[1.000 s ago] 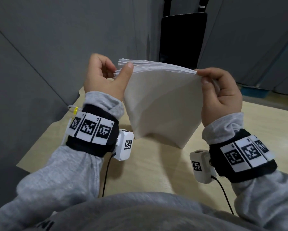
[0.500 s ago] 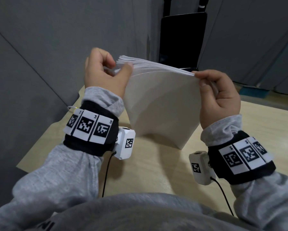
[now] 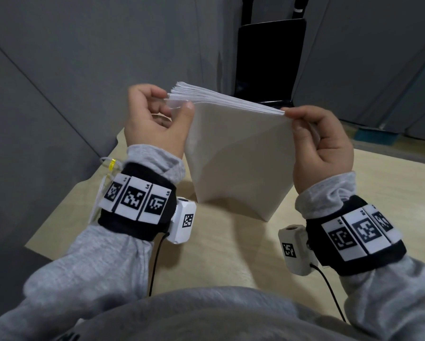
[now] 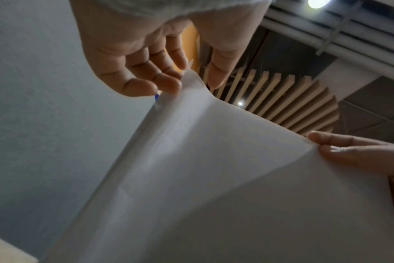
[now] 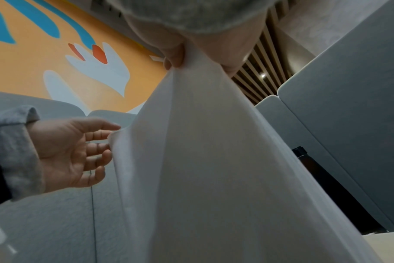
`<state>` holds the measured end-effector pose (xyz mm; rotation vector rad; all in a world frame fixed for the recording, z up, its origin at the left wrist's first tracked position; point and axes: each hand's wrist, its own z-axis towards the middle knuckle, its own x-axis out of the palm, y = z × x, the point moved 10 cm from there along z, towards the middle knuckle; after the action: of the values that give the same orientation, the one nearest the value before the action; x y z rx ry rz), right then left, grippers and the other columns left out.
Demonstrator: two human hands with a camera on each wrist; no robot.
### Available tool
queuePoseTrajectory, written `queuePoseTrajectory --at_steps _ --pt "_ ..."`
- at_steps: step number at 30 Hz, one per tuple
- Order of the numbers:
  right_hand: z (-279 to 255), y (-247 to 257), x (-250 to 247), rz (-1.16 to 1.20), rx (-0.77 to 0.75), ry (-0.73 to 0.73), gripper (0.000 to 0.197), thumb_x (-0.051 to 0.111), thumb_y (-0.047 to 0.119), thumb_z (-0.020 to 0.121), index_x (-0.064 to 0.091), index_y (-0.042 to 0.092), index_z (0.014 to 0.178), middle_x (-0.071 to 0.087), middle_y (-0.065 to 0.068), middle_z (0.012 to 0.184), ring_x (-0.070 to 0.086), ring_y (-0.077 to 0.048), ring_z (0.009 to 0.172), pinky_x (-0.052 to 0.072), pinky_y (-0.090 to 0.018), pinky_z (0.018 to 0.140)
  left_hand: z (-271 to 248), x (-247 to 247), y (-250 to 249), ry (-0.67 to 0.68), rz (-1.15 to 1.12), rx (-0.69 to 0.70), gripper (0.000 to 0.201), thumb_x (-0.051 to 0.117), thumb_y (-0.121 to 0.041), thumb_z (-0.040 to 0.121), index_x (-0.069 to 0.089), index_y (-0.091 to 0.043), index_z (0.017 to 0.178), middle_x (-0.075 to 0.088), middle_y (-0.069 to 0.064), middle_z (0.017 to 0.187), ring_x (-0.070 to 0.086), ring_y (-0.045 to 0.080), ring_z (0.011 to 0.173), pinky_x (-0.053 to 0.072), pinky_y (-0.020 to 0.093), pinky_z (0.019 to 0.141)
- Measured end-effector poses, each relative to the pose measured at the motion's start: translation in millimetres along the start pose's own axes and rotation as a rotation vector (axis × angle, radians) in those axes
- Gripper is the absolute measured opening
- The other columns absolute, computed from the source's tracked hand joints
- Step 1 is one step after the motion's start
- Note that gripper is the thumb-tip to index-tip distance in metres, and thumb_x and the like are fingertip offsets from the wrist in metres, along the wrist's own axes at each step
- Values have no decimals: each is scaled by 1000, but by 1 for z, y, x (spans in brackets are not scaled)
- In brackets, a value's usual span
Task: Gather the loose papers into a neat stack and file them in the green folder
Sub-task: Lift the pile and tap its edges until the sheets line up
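A stack of white papers (image 3: 238, 156) stands on end on the table, its lower edge resting on the wood. My right hand (image 3: 290, 116) pinches the top right corner between thumb and fingers; the right wrist view shows this pinch (image 5: 200, 65) from below. My left hand (image 3: 177, 102) is at the fanned top left corner. Its loosely curled fingertips (image 4: 169, 83) touch the sheet edges and the thumb tip lies on the front sheet. From the right wrist, the left hand (image 5: 110, 135) looks relaxed against the stack's side edge. No green folder is in view.
The light wooden table (image 3: 231, 254) runs to grey partition panels (image 3: 83, 70) on the left and behind. A black chair back (image 3: 268, 62) stands beyond the papers. The table's left corner edge (image 3: 34, 244) is close to my left elbow.
My left hand has loosened from a firm thumb pinch on the corner to a light fingertip touch at the sheet edges. The stack tilted slightly, and the right hand's pinch is unchanged.
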<state>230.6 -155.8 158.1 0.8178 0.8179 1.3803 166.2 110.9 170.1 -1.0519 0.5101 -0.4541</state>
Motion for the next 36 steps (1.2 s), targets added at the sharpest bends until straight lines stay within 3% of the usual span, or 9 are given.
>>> queuePoseTrajectory --at_steps 5,10,15,20,26,29,32,34,36 --pt "0 1 1 14 -5 6 24 47 -5 92 63 11 99 62 12 94 59 8 91 43 -10 84 -7 6 -2 2 -49 -21 32 66 -28 73 45 -19 95 57 -6 61 51 13 57 46 25 60" --pt "0 0 -1 8 -6 -11 24 48 -5 91 64 12 98 63 15 90 59 9 91 43 -9 83 -18 7 2 -8 -110 -71 20 60 -28 80 44 -24 91 60 6 57 56 35 57 49 41 57" --pt "0 1 1 7 -11 8 24 47 -5 92 63 12 99 62 13 94 59 9 91 43 -10 84 -21 15 19 34 -110 -221 38 67 -22 75 43 -25 104 67 2 60 61 13 47 46 14 48" --pt "-1 2 1 13 -11 15 25 47 -7 91 62 12 99 62 12 94 59 9 91 43 -9 83 -8 22 25 106 -45 -245 57 81 -40 63 41 -33 103 68 -1 62 65 17 52 58 36 56" --pt "-1 1 0 15 0 14 26 48 -6 91 63 14 97 63 15 89 59 9 89 43 -9 82 10 18 27 76 127 -165 32 73 -41 71 44 -33 79 47 -8 46 44 4 37 40 21 46" --pt "-1 1 0 -1 1 15 24 48 -5 91 63 13 97 62 14 93 59 8 90 43 -9 83 16 10 30 58 172 -154 17 62 -32 72 45 -36 72 53 -8 52 50 17 48 48 32 52" --pt "0 0 -1 -17 3 3 22 48 -3 92 64 12 98 62 13 94 58 8 91 42 -10 84 22 2 30 63 204 -92 12 55 -25 72 54 -37 75 61 -10 75 60 17 67 56 40 66" --pt "1 -1 -2 -33 6 0 21 48 -2 92 64 11 98 61 14 93 58 9 91 42 -10 84 25 0 28 90 204 -30 17 56 -22 77 63 -35 85 64 -8 92 64 15 81 56 36 77" --pt "3 -2 -4 -52 13 -11 20 49 -1 92 64 10 98 61 15 93 57 10 90 42 -9 83 27 0 30 155 103 -27 24 61 -13 79 66 -32 93 68 -9 92 66 9 81 56 27 75"
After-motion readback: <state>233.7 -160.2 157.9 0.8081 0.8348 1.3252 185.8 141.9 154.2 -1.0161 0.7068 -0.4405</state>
